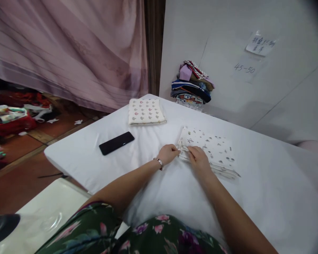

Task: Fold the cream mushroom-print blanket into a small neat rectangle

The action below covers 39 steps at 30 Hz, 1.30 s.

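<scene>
One dark-green floral garment (159, 234) is filling the near edge, w/ both forearms reaching over a white cloth-covered table (267, 183). The left hand (168, 153), wearing a silver bracelet (159, 163), is pinching the near-left corner of a folded white cloth w/ small grey-green print (213, 144); the right hand (198, 157) is gripping the same near edge, fingers curling under, prob. so the layers aren't slipping apart. That cloth is lying flat just ahead, slightly to the right. A black rectangular phone (116, 143) is resting left, apart from the hands, prob. to keep it out of the way. Farther off, a folded cream cloth w/ grey and red motifs (145, 111) is sitting nr the table's far corner, approx. squared up. Beyond, a multicoloured clothes stack (192, 86) is standing nr the pale wall (219, 31), base partly hidden.
</scene>
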### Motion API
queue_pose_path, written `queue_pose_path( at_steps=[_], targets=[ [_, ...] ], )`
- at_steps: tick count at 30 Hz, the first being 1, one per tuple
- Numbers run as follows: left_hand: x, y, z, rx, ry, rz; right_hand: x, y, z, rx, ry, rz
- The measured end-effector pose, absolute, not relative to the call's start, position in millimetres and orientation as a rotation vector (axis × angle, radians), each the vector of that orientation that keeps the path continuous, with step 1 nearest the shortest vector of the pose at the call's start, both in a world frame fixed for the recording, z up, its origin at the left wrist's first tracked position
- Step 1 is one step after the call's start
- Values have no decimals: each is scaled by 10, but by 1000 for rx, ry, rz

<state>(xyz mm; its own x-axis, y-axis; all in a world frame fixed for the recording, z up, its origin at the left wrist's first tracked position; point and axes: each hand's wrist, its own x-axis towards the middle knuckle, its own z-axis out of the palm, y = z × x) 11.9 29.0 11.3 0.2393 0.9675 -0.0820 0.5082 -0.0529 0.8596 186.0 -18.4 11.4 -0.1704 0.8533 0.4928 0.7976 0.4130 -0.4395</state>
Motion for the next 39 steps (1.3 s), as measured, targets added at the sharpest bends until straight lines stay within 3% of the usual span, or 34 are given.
queue_pose_path(
  at_steps=[6, 11, 16, 28, 39],
  targets=[
    [144, 339, 89, 1502, 1291, 710, 1804, -199, 119, -1381, -2169, 40],
    [131, 342, 161, 1456, 1172, 690, 1829, -178, 123, -1370, -1959, 186],
    [83, 265, 122, 1780, 1285, 699, 1880, -149, 119, -1383, -1747, 349],
    [213, 181, 137, 2092, 1467, 517, 1873, -155, 117, -1343, -1749, 327],
    [159, 344, 47, 1559, 1417, 626, 1878, -164, 87, -1314, -2012, 197]
  ],
)
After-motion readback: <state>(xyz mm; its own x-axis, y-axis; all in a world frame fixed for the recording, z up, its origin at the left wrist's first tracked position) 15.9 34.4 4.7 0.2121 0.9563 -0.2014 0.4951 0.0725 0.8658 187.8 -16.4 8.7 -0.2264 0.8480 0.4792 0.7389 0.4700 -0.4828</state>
